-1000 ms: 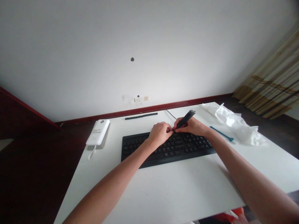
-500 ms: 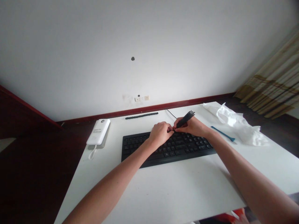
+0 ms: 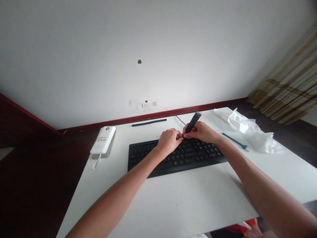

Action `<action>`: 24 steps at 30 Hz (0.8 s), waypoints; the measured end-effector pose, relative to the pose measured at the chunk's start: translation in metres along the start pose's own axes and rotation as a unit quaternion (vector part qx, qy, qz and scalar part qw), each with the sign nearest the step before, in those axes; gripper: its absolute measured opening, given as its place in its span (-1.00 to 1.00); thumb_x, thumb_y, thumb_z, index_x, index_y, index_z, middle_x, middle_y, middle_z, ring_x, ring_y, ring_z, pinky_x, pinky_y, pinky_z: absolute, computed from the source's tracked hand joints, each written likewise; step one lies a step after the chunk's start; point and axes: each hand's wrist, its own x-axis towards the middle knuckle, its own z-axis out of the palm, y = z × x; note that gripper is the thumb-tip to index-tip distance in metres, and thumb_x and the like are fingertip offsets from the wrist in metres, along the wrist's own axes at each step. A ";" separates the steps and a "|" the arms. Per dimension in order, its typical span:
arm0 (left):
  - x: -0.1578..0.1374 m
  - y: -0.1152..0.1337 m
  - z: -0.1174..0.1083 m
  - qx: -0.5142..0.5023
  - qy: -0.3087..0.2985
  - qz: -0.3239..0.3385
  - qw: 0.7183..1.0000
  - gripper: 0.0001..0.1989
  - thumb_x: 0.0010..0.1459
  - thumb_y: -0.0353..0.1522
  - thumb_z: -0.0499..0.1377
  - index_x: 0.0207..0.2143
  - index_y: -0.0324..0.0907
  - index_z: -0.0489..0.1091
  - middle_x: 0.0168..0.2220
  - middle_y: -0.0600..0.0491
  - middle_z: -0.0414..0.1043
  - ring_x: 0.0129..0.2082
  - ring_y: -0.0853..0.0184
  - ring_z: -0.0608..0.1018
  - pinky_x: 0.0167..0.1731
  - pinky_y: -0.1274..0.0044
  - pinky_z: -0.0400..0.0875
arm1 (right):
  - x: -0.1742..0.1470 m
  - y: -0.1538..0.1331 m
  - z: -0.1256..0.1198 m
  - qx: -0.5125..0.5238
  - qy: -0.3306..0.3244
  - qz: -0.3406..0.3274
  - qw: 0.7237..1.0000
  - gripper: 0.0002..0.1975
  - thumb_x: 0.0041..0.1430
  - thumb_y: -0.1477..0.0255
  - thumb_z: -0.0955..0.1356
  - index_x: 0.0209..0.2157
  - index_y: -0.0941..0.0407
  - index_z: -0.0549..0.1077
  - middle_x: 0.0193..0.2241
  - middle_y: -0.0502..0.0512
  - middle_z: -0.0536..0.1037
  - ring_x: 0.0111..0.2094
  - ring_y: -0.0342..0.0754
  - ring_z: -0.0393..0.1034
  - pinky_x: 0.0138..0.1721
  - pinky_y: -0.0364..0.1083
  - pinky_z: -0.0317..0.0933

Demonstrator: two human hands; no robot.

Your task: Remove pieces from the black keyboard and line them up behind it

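Note:
A black keyboard lies on the white table, partly covered by my hands and forearms. Over its upper edge, my right hand grips a thick black pen-like tool, tilted with its greyish end up; its kind is not clear. The fingertips of my left hand are pinched together just beside the tool's lower end. Whatever small piece they hold is hidden between the fingers. Both hands nearly meet above the keys.
Behind the keyboard lie a row of small black pieces and a thin black cable. On the left is a white power bank with a strap. To the right are a blue pry tool and crumpled white plastic.
The black tool has tipped a little, its upper end shifting left and up. My left hand stays pinched in nearly the same place. The whole view has shifted slightly.

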 end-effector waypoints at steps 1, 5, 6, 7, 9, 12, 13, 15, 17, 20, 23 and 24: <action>0.000 0.000 0.000 0.000 -0.001 -0.001 1.000 -0.87 0.25 -0.33 0.24 -0.25 -0.12 0.60 -0.26 0.04 0.60 -0.27 0.26 0.61 -0.16 0.46 0.50 | 0.000 -0.001 0.000 0.005 -0.007 -0.008 1.000 -0.81 0.03 0.33 0.49 -0.29 0.08 0.58 -0.38 0.01 0.64 -0.29 0.05 0.54 -0.25 -0.05 0.36; 0.000 0.001 0.000 0.000 -0.003 0.000 1.000 -0.89 0.22 -0.34 0.24 -0.25 -0.12 0.59 -0.24 0.04 0.59 -0.26 0.27 0.61 -0.15 0.46 0.50 | -0.002 -0.003 -0.004 -0.009 -0.016 -0.025 1.000 -0.81 0.05 0.30 0.49 -0.30 0.07 0.57 -0.35 0.02 0.64 -0.30 0.03 0.52 -0.26 -0.04 0.36; 0.000 0.001 0.000 0.002 -0.003 0.001 1.000 -0.89 0.21 -0.34 0.25 -0.25 -0.11 0.58 -0.23 0.04 0.59 -0.25 0.27 0.61 -0.14 0.46 0.50 | -0.002 -0.002 -0.005 -0.015 -0.023 -0.028 0.999 -0.80 0.05 0.27 0.49 -0.29 0.07 0.57 -0.35 0.03 0.64 -0.31 0.03 0.51 -0.27 -0.04 0.36; 0.000 0.001 -0.001 0.004 -0.003 0.001 1.000 -0.89 0.20 -0.34 0.25 -0.25 -0.11 0.58 -0.22 0.04 0.59 -0.24 0.27 0.61 -0.13 0.47 0.50 | -0.002 -0.001 -0.007 -0.020 -0.031 -0.032 0.999 -0.78 0.06 0.25 0.49 -0.28 0.06 0.57 -0.33 0.04 0.64 -0.30 0.04 0.51 -0.26 -0.03 0.36; 0.000 0.002 -0.002 0.008 -0.005 -0.003 1.000 -0.89 0.19 -0.34 0.26 -0.25 -0.11 0.58 -0.21 0.03 0.59 -0.24 0.26 0.61 -0.13 0.47 0.50 | -0.002 0.002 -0.010 -0.027 -0.046 -0.040 0.998 -0.74 0.05 0.20 0.49 -0.27 0.06 0.58 -0.31 0.06 0.65 -0.27 0.06 0.52 -0.23 -0.01 0.37; 0.000 0.004 -0.004 0.013 -0.010 -0.011 1.000 -0.90 0.19 -0.33 0.26 -0.26 -0.11 0.57 -0.20 0.03 0.59 -0.24 0.26 0.61 -0.13 0.47 0.50 | -0.002 0.004 -0.013 -0.027 -0.057 -0.037 0.997 -0.73 0.03 0.18 0.50 -0.29 0.05 0.59 -0.29 0.08 0.65 -0.22 0.09 0.52 -0.20 0.01 0.39; 0.000 0.004 -0.004 0.014 -0.010 -0.011 1.000 -0.90 0.19 -0.33 0.25 -0.25 -0.11 0.57 -0.19 0.03 0.59 -0.23 0.25 0.60 -0.13 0.47 0.50 | -0.002 0.004 -0.013 -0.025 -0.059 -0.035 0.997 -0.74 0.04 0.18 0.50 -0.29 0.05 0.60 -0.29 0.08 0.66 -0.21 0.09 0.53 -0.19 0.01 0.39; -0.001 0.005 -0.005 0.016 -0.011 -0.007 1.000 -0.89 0.20 -0.34 0.25 -0.24 -0.11 0.56 -0.19 0.03 0.59 -0.22 0.25 0.60 -0.12 0.46 0.50 | -0.003 0.003 -0.014 -0.026 -0.063 -0.040 0.997 -0.76 0.06 0.20 0.49 -0.29 0.05 0.60 -0.29 0.07 0.65 -0.21 0.08 0.53 -0.19 0.01 0.39; -0.001 0.004 -0.005 0.021 -0.014 -0.003 1.000 -0.88 0.20 -0.35 0.24 -0.22 -0.11 0.56 -0.18 0.02 0.58 -0.21 0.25 0.60 -0.10 0.45 0.50 | -0.004 0.001 -0.014 -0.031 -0.065 -0.048 0.996 -0.78 0.08 0.22 0.48 -0.29 0.05 0.60 -0.30 0.06 0.65 -0.22 0.06 0.53 -0.19 0.00 0.39; -0.001 0.003 -0.004 0.029 -0.019 0.002 0.999 -0.88 0.21 -0.36 0.23 -0.21 -0.12 0.56 -0.18 0.01 0.57 -0.20 0.24 0.60 -0.08 0.44 0.50 | -0.005 -0.001 -0.015 -0.032 -0.061 -0.051 0.996 -0.78 0.07 0.23 0.49 -0.29 0.06 0.59 -0.30 0.06 0.65 -0.23 0.06 0.53 -0.18 0.00 0.40; -0.001 0.003 -0.004 0.027 -0.020 0.009 0.999 -0.88 0.21 -0.36 0.23 -0.22 -0.13 0.56 -0.18 0.01 0.57 -0.22 0.26 0.60 -0.10 0.45 0.50 | -0.005 0.001 -0.019 -0.029 -0.024 -0.061 0.997 -0.77 0.07 0.23 0.49 -0.28 0.06 0.57 -0.26 0.08 0.66 -0.20 0.07 0.54 -0.14 0.01 0.41; -0.001 0.003 -0.004 0.025 -0.019 0.011 0.999 -0.88 0.21 -0.35 0.23 -0.22 -0.13 0.56 -0.19 0.01 0.57 -0.22 0.26 0.60 -0.11 0.45 0.50 | -0.005 0.002 -0.021 -0.029 -0.007 -0.065 0.997 -0.77 0.07 0.22 0.49 -0.28 0.06 0.57 -0.26 0.08 0.65 -0.18 0.08 0.54 -0.13 0.01 0.41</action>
